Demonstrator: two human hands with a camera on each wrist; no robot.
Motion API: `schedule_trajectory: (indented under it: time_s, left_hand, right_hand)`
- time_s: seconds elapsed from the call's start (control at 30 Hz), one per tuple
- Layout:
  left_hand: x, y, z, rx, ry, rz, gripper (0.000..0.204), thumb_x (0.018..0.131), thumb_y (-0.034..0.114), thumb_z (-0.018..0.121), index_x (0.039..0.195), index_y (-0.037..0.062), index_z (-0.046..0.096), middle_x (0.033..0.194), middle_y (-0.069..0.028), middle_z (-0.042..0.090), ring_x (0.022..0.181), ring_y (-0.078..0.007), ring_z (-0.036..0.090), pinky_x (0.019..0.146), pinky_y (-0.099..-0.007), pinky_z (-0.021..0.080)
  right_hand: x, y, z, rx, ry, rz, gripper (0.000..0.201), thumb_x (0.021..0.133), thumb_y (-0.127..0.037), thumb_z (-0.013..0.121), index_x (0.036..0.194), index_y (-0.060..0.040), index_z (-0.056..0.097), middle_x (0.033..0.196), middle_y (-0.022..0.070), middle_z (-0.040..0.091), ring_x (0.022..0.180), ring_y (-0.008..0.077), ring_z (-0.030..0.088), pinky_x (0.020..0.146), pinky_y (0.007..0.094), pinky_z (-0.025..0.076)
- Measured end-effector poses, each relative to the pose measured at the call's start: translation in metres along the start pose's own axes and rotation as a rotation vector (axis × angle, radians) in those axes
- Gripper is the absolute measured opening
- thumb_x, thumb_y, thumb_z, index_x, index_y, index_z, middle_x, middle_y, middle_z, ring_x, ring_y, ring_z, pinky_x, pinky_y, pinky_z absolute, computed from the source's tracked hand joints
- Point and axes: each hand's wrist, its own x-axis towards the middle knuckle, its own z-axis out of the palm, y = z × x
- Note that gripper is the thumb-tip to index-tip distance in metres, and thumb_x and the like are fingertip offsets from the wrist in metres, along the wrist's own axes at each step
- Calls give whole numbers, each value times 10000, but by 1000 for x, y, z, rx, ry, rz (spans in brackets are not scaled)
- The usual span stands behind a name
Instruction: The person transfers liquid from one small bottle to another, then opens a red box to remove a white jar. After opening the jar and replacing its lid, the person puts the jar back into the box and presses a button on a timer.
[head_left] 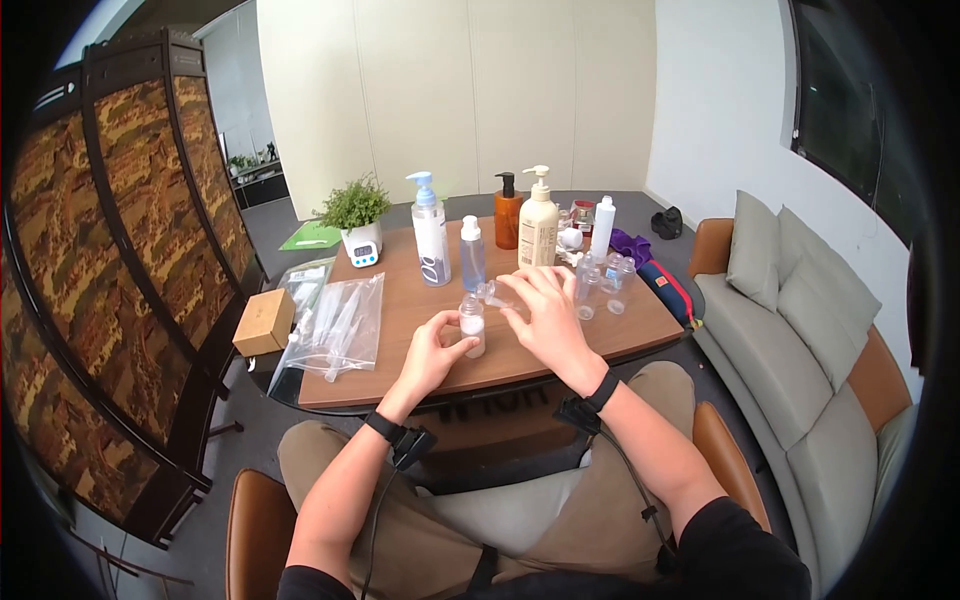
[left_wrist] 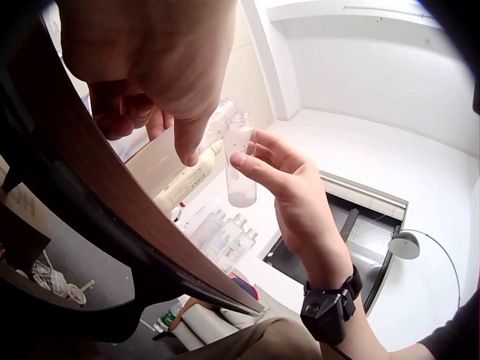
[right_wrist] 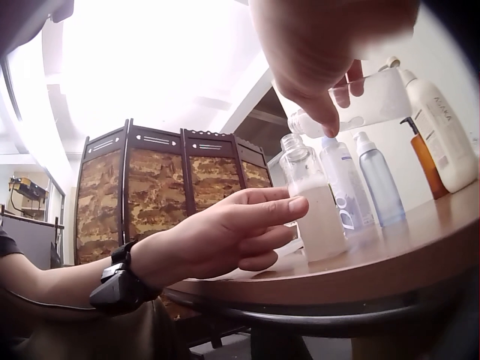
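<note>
My left hand (head_left: 430, 352) grips a clear bottle (right_wrist: 319, 217) that stands upright near the table's front edge. It holds cloudy, whitish liquid with foam on top, and its neck is uncapped. Above it, my right hand (head_left: 548, 318) pinches a second clear bottle (right_wrist: 384, 97) between thumb and fingers. That one lies tipped nearly level, its mouth right at the lower bottle's opening. In the left wrist view, droplets and a little liquid show inside the tipped bottle (left_wrist: 240, 180), and my left hand (left_wrist: 150, 52) partly hides the upright one.
Behind the hands stand a blue spray bottle (head_left: 473, 262), a blue-capped pump bottle (head_left: 431, 245), an amber pump bottle (head_left: 508, 220) and a cream pump bottle (head_left: 538, 235). Several small clear bottles (head_left: 588, 285) are at right. A plastic bag (head_left: 345, 325) and potted plant (head_left: 357, 215) are left.
</note>
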Motion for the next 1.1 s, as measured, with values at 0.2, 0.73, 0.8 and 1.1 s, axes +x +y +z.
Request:
schedule_trajectory:
  time_s: [0.2, 0.73, 0.8, 1.1]
  left_hand:
    - [-1, 3, 0, -42, 1, -34, 418, 924, 196, 916, 1227, -16, 723, 958, 6, 733, 590, -19, 396, 539, -278, 369]
    - [4, -16, -5, 123, 109, 89, 389, 929, 182, 920, 1220, -8, 746, 611, 56, 502, 556, -28, 426, 505, -292, 308]
    - [4, -15, -7, 167, 166, 52, 395, 932, 184, 911, 1223, -26, 745, 609, 56, 499, 552, -32, 426, 503, -285, 306]
    - [0, -25, -12, 191, 245, 27, 496, 903, 218, 919, 1304, -7, 733, 827, -55, 716, 588, -93, 492, 558, -337, 404]
  right_hand:
    - [-10, 11, 19, 192, -79, 203, 407, 907, -134, 843, 1270, -23, 695, 1206, 109, 730, 1253, 292, 649, 1144, 441, 415]
    - [-28, 33, 55, 599, -23, 433, 450, 951, -179, 839, 1273, 3, 583, 1147, 208, 751, 1096, 348, 743, 962, 471, 594]
    - [-29, 33, 53, 588, -20, 427, 449, 960, -182, 831, 1283, 3, 580, 1161, 214, 747, 1109, 353, 740, 966, 473, 591]
    - [-38, 37, 48, 456, -15, 364, 602, 990, -221, 802, 1477, 34, 554, 1282, 242, 727, 1223, 396, 716, 1030, 489, 581]
